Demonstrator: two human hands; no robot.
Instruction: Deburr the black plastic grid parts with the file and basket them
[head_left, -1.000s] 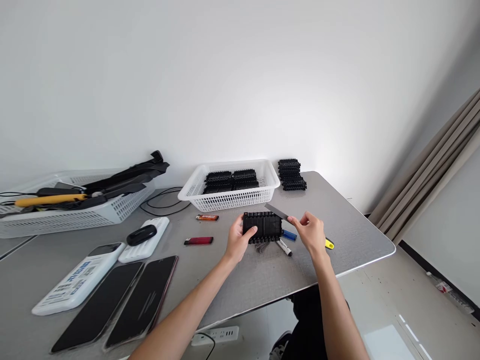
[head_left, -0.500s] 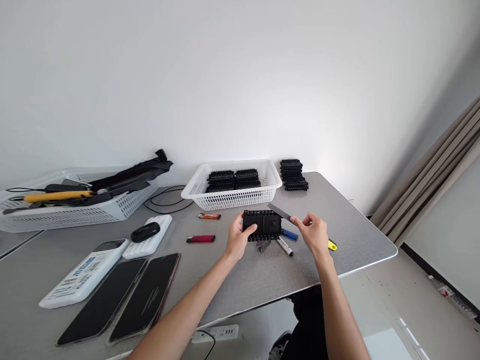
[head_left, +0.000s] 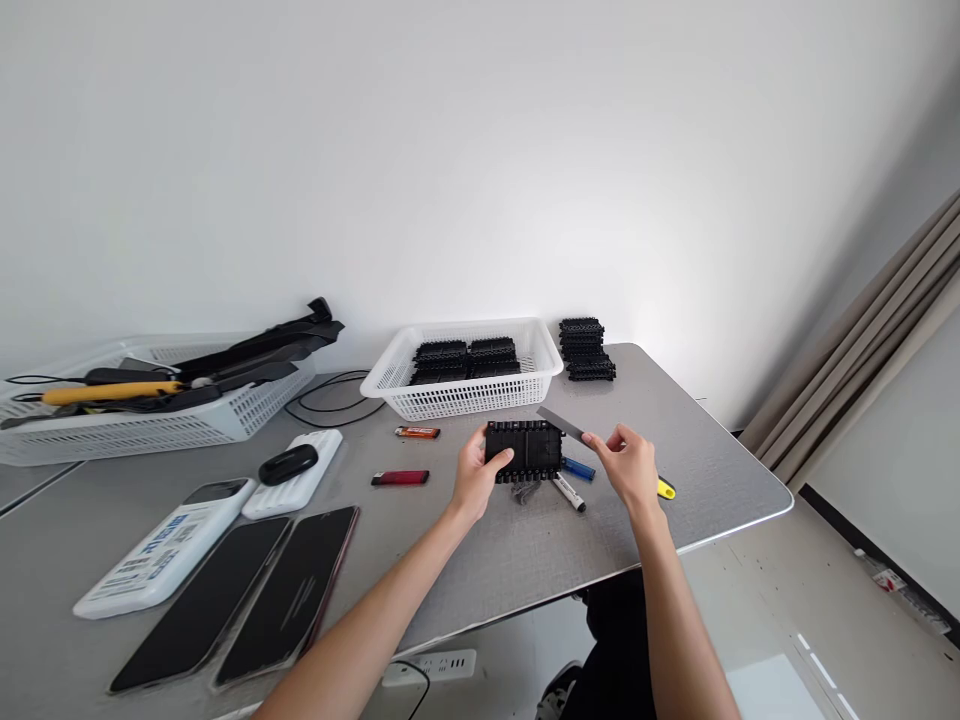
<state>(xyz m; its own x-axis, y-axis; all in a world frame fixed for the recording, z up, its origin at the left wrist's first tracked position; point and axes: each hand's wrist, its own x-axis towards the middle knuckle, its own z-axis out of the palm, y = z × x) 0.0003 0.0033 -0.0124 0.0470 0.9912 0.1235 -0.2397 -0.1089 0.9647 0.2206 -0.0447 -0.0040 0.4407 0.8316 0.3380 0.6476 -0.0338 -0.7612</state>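
Grey worktop (head_left: 675,425): L hand (head_left: 475,482) clamps black part (head_left: 541,450) @ 9 o'clock, leaving edges open; R hand's (head_left: 628,468) fingers pinch strip (head_left: 562,423) @ 2 o'clock, contact unclear.

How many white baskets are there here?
2. The left basket, cut off by the picture's edge, holds a yellow-handled tool; the middle basket stands by the wall, beyond the black part in the left hand. Neither is hidden behind anything.
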